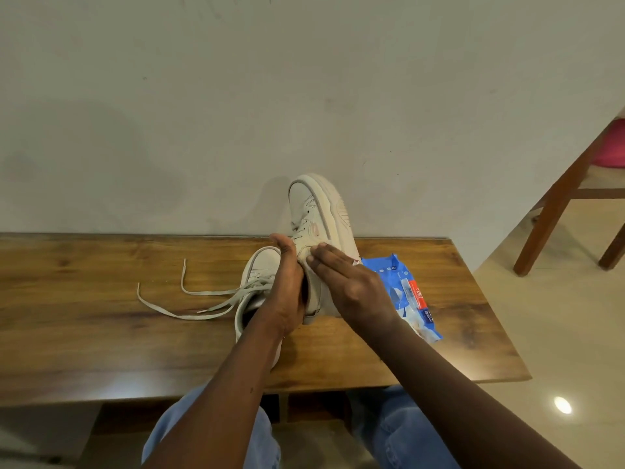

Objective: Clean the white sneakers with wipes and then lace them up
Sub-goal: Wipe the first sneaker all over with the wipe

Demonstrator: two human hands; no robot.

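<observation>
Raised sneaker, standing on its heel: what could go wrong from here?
1. The raised sneaker balances heel-down, held by the left hand; pressure from the right hand might tip it.
2. The loose laces of the second sneaker trail beside the left forearm and could snag.

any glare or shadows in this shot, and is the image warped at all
Head view: glare whitens the table along its near edge and leaves a bright spot on the floor; the raised sneaker throws a soft shadow on the wall; the wide-angle lens slightly bows the table's front edge.
</observation>
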